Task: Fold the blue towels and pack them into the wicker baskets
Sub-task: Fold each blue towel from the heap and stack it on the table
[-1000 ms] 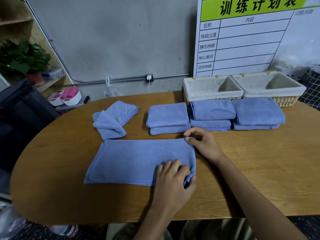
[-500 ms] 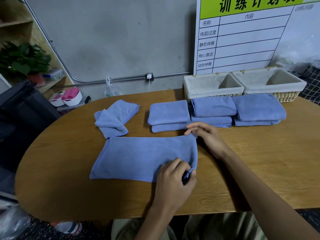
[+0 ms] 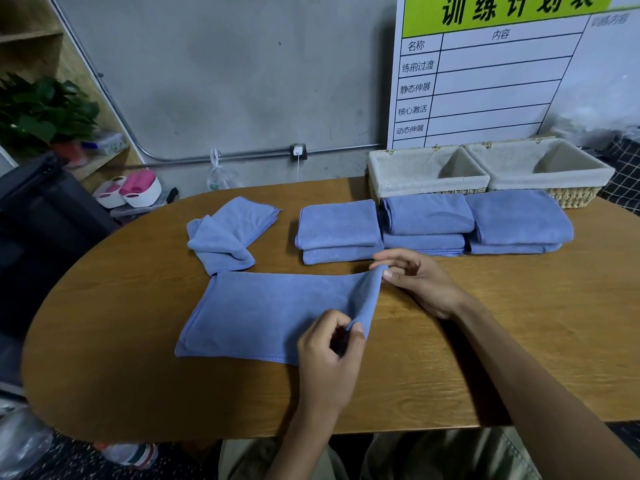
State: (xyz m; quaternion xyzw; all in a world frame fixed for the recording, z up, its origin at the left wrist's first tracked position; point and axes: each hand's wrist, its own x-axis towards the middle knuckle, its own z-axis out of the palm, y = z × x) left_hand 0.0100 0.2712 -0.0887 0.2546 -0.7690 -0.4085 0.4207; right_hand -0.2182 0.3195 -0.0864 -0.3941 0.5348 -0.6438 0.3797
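Head view: your left hand (image 3: 329,355) pinches the near right corner of the soft, fleecy blue towel (image 3: 273,317) and your right hand (image 3: 415,282) pinches its far right corner, that edge lifted off the oval wood-grain table (image 3: 519,341) while the rest lies flat. Beyond the towel you've got three folded stacks (image 3: 429,226) in a row and one rumpled towel (image 3: 225,237) to their left. Behind the stacks, two rectangular, cloth-lined wicker baskets (image 3: 485,171) sit side by side, touching.
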